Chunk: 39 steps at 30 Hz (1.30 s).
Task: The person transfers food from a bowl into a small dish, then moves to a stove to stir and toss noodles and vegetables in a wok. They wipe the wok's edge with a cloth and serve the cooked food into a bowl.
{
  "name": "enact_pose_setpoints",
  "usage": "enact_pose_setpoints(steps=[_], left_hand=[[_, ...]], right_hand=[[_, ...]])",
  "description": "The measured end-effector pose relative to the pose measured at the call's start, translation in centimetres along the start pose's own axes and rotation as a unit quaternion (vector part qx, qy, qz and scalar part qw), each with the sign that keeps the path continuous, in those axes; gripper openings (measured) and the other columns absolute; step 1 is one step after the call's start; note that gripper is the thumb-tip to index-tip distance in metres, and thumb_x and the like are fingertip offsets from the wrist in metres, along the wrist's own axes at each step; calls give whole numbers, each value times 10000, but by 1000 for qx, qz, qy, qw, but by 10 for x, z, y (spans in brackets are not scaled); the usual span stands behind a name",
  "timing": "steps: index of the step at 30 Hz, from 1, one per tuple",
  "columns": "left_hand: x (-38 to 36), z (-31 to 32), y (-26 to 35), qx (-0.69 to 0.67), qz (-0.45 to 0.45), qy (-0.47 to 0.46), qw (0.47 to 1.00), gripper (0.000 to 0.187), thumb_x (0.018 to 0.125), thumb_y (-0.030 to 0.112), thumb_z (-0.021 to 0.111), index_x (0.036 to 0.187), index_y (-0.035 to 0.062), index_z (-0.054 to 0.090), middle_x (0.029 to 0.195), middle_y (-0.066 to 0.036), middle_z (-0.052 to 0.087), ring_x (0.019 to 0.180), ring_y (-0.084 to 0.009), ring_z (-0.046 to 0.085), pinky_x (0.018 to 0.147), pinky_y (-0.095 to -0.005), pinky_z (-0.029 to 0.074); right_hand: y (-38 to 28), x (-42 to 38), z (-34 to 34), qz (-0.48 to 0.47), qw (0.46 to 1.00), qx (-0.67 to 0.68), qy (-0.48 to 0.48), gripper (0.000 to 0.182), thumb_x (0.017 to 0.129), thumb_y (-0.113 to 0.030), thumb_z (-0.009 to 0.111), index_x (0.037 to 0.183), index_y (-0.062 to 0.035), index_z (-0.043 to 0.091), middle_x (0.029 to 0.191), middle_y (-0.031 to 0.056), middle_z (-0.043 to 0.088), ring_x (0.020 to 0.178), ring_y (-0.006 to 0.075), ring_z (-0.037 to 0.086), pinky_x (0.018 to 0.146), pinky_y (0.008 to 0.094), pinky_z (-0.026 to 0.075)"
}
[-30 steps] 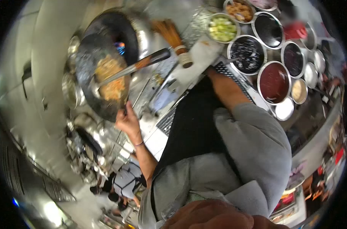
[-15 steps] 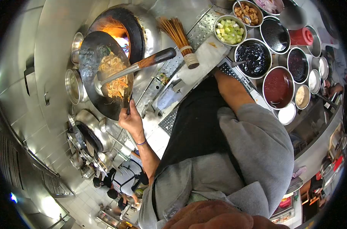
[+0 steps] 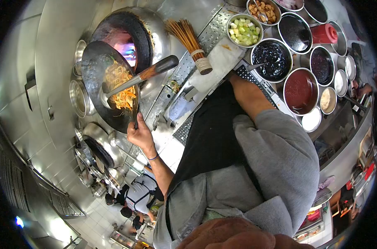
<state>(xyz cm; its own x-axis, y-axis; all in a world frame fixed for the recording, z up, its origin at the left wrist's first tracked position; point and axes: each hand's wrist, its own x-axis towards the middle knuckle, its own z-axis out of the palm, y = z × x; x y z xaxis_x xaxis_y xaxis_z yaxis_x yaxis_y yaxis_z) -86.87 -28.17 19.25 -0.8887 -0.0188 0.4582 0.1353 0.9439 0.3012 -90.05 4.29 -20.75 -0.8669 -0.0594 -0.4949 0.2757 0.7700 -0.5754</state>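
Note:
My left hand (image 3: 140,135) is closed around the handle of a dark wok (image 3: 91,74), which is tilted beside the burner (image 3: 143,35). Noodles (image 3: 123,89) with orange shreds lie toward the wok's near side. A ladle (image 3: 138,76) with a wooden handle rests in the wok, its bowl among the noodles; no hand touches it. On my right side, my forearm (image 3: 253,97) shows bent at the counter edge beside the black apron, but the right hand itself is hidden.
A bamboo wok brush (image 3: 190,43) lies on the steel counter. Bowls of diced green vegetable (image 3: 243,32), dark sauce (image 3: 271,60) and red sauce (image 3: 300,91) stand at right. A second wok (image 3: 98,151) sits at lower left. Other people (image 3: 140,193) are in the background.
The flame in the burner has turned from bright orange to a dimmer pink and blue. The wok, ladle and my left hand have shifted slightly; the left hand keeps its hold.

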Motion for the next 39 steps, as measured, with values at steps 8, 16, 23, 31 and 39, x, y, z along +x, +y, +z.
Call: enact_pose_setpoints(steps=[8, 16, 23, 31, 39], left_hand=[[0, 1, -4, -10, 1, 10, 1000, 472, 869, 264, 788, 592, 3, 508, 478, -105, 456, 462, -175, 330, 425, -366, 323], [1, -2, -4, 4, 5, 16, 1000, 487, 866, 283, 790, 595, 4, 497, 479, -107, 421, 472, -177, 321, 426, -364, 323], [1, 0, -9, -22, -8, 11, 1000, 510, 862, 308, 792, 592, 4, 486, 482, -98, 426, 482, -156, 326, 427, -359, 321], [1, -3, -5, 4, 8, 4, 1000, 486, 864, 282, 790, 594, -4, 504, 484, -120, 456, 454, -178, 353, 421, -375, 325], [-3, 5, -8, -48, 33, 6, 998, 459, 853, 242, 795, 587, -6, 516, 514, -158, 510, 428, -242, 395, 432, -403, 347]], right_hand=[[3, -2, -3, -3, 1000, -3, 1, 406, 895, -362, 596, 1087, -20, 700, 1047, 228, 695, 971, 408, 669, 887, 473, 531], [0, -5, -1, -4, 1000, 1, 2, 409, 902, -366, 594, 1099, -23, 697, 1055, 226, 694, 973, 408, 668, 891, 472, 530], [-4, -9, 4, -3, 1000, 10, -2, 412, 907, -369, 591, 1110, -25, 693, 1061, 224, 693, 975, 408, 667, 894, 471, 528], [-9, -11, 5, -6, 1000, 9, -3, 415, 914, -373, 589, 1122, -28, 689, 1068, 222, 692, 977, 408, 666, 898, 471, 527], [-16, -14, 5, -5, 1000, 7, -4, 419, 920, -377, 587, 1134, -31, 686, 1075, 220, 692, 980, 408, 665, 901, 470, 525]])
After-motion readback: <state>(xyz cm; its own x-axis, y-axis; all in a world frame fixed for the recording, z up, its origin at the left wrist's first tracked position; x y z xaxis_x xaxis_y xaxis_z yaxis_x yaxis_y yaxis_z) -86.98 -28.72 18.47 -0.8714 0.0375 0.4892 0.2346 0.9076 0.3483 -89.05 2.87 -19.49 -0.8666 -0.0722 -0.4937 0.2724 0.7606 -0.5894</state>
